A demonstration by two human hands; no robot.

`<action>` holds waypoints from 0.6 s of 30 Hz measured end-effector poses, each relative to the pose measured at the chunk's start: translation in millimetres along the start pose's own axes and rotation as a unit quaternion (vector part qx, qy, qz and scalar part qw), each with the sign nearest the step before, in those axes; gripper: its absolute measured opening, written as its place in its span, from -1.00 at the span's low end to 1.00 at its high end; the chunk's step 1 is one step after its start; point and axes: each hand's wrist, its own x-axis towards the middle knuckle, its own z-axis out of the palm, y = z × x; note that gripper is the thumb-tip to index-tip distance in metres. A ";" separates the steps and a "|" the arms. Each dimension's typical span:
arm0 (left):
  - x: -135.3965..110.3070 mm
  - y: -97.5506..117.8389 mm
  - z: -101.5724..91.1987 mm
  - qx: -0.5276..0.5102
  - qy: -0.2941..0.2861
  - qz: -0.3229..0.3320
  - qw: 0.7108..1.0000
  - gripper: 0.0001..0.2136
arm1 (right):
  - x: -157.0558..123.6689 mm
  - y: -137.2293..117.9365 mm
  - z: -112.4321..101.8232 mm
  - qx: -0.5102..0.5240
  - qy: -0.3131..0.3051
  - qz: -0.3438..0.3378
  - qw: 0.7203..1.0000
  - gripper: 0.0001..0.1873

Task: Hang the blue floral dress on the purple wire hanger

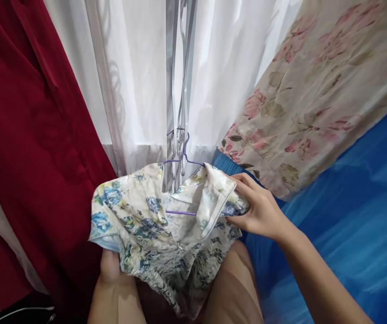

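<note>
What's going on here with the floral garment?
A person holds a blue-flowered garment in front of a white curtain. The right hand pinches its collar edge. The left hand is under the cloth at lower left, fingers hidden. A purple wire hanger sits in the neck opening, hook upward. A red cloth hangs on the left.

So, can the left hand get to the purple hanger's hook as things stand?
Probably not directly. The left hand sits under the floral garment, which covers most of it; the hook stands bare higher up, nearer the right hand.
</note>
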 end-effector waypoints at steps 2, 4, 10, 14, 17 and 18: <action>-16.6 -17.1 -5.2 -0.057 0.047 -0.013 0.997 -0.34 | -12.1 1.9 5.4 -0.001 0.001 -0.015 1.000 -0.30; -28.3 -32.5 -8.6 -0.072 0.055 -0.042 0.995 -0.39 | -29.1 -3.2 20.1 0.003 0.055 -0.009 0.998 -0.34; -29.1 -50.3 -8.4 0.011 0.093 -0.085 0.992 -0.37 | -107.9 -73.2 118.8 0.276 0.420 0.179 0.846 -0.88; -39.9 -46.5 0.9 0.012 0.089 -0.076 0.993 -0.38 | -140.1 -111.5 182.5 0.493 0.125 0.386 0.769 -0.76; -56.8 -44.4 11.7 0.026 0.074 -0.064 0.995 -0.40 | -138.8 -116.5 201.2 0.562 0.002 0.378 0.736 -0.72; -61.7 -44.3 14.7 0.037 0.073 -0.046 0.996 -0.40 | -136.4 -115.3 201.9 0.573 -0.014 0.370 0.731 -0.74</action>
